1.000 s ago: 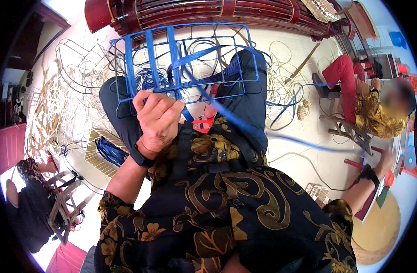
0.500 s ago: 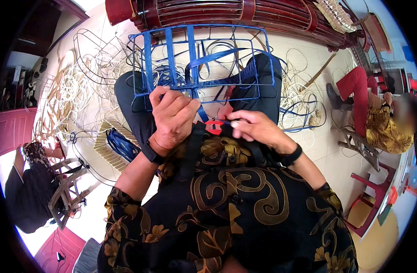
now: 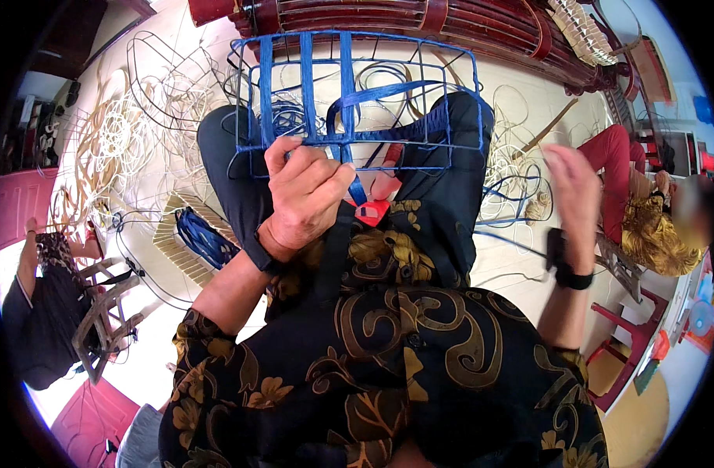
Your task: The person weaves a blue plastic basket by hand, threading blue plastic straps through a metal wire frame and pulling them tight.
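My left hand (image 3: 306,191) is closed around the near lower edge of a blue wire frame (image 3: 308,86), shaped like an open box basket. Flat blue strips run across its left half, and its lower edge is bound in blue. A loose blue strip (image 3: 388,95) curves through the middle of the frame. Another short blue strip (image 3: 357,189) hangs beside my left fingers toward a red piece (image 3: 372,212) at my lap. Out to the right, apart from the frame, my right hand (image 3: 574,183) is raised. Its fingers are blurred, and whether they hold a strand is unclear.
A slatted container (image 3: 167,242) with a blue strip bundle (image 3: 205,238) stands by my left knee. Tangled pale strands (image 3: 119,148) cover the floor at left. A dark red bench (image 3: 357,23) lies ahead. People sit on stools at left (image 3: 49,312) and right (image 3: 657,230).
My right hand has moved from beside my lap outward and up to the right. The frame, still in my left hand, has shifted slightly right in view.
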`<state>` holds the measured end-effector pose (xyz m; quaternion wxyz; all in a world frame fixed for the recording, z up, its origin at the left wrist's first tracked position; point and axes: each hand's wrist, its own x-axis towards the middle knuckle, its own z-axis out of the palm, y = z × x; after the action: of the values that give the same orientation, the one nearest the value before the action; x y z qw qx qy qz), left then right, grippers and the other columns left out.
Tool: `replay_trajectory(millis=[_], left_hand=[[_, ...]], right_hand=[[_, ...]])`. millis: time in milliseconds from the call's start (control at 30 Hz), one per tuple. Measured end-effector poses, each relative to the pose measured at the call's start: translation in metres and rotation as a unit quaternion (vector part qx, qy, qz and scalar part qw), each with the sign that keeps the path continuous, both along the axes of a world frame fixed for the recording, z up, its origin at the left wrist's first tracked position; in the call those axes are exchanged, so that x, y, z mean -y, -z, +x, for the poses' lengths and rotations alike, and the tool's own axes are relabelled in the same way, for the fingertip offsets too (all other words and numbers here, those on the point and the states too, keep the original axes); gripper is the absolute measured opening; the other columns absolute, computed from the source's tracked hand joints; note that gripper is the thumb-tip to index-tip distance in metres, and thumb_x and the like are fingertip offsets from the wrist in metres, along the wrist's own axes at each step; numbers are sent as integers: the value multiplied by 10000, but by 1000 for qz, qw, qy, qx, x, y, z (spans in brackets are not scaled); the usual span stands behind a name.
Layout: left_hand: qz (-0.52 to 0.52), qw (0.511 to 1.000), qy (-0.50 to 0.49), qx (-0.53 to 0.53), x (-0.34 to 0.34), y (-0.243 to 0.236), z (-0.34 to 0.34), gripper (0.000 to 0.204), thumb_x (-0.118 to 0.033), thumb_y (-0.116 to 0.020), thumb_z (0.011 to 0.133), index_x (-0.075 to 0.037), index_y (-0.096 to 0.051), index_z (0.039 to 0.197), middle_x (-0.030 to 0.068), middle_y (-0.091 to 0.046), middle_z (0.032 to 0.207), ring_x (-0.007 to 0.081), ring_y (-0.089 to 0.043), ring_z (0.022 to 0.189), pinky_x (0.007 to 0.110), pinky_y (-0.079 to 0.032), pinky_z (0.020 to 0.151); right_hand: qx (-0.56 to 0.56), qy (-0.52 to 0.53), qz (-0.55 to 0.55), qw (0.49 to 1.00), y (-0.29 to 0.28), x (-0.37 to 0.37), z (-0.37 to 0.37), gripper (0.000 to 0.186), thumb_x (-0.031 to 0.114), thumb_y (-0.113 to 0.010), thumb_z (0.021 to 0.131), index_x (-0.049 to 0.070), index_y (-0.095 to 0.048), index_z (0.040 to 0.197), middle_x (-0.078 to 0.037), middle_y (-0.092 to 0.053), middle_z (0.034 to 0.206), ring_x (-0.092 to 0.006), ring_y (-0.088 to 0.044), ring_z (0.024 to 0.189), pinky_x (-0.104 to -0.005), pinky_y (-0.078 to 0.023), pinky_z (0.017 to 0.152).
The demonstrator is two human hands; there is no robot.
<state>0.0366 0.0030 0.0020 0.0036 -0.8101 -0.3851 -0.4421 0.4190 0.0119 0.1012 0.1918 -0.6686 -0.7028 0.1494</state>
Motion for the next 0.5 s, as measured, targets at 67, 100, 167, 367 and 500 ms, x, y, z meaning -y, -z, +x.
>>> replay_trajectory(millis=[67, 100, 167, 367, 500], left_hand=[[2, 1000, -5, -2, 1, 1, -2, 230, 4, -735, 686, -93, -699, 891, 9, -669, 792, 190, -617, 765, 443, -388, 977], [5, 1000, -8, -12, 2, -1, -2, 222, -15, -731, 686, -83, -698, 895, 9, -662, 788, 188, -617, 767, 450, -387, 978], [9, 1000, -3, -12, 1, -2, -2, 219, -34, -729, 682, -76, -699, 895, 10, -658, 786, 189, -617, 769, 450, -387, 980], [11, 1000, -7, 2, 5, -4, -3, 244, -49, -735, 657, -64, -701, 899, 19, -661, 829, 204, -612, 792, 453, -408, 960], [13, 998, -28, 55, 0, -1, -5, 285, 4, -734, 641, -56, -703, 919, 59, -661, 935, 245, -607, 885, 419, -456, 905]], right_hand=[[-165, -127, -36, 977, 8, -6, -84, 162, 128, -654, 950, 28, -711, 1064, -99, -714, 941, -176, -674, 793, -301, -534, 716], [-214, -224, -36, 950, 16, -6, -120, 163, 151, -668, 946, 34, -710, 1052, -108, -715, 932, -208, -682, 779, -321, -536, 690], [-241, -250, -84, 934, 31, 4, -167, 243, 221, -707, 918, 12, -689, 1041, -154, -674, 857, -275, -674, 738, -372, -539, 674], [-205, -260, -312, 890, 35, 2, -188, 297, 227, -713, 896, -2, -574, 767, -158, -557, 733, -315, -547, 655, -425, -413, 597], [-290, -323, -251, 866, 33, -1, -176, 247, 244, -660, 950, 37, -660, 815, -91, -598, 740, -191, -562, 813, -358, -450, 721]])
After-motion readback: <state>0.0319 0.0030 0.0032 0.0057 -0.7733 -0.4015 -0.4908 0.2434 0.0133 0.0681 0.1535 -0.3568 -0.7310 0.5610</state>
